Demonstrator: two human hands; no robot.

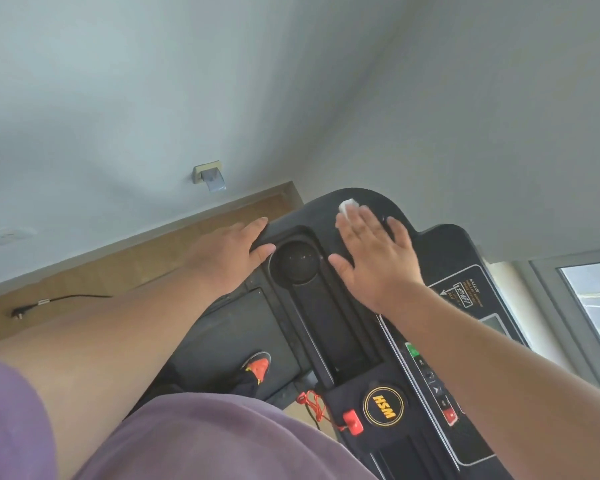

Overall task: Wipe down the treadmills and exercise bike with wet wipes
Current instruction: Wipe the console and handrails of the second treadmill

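A person stood at a black treadmill console (440, 258), seen from a tilted head camera. The right hand (371, 258) lay flat with fingers spread, pressing a white wet wipe (347, 206) against the console's far end. The left hand (232, 252) curled over the console's edge beside a round cup holder (297, 259). Wiping looked underway on this one treadmill; no other treadmill or bike was visible. Pale walls (222, 81), a wood floor (125, 268) and a window (593, 299) surrounded it.

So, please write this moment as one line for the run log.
stage: wiping treadmill console | right hand: flat, pressing wet wipe | left hand: gripping console edge | cup holder: uncovered
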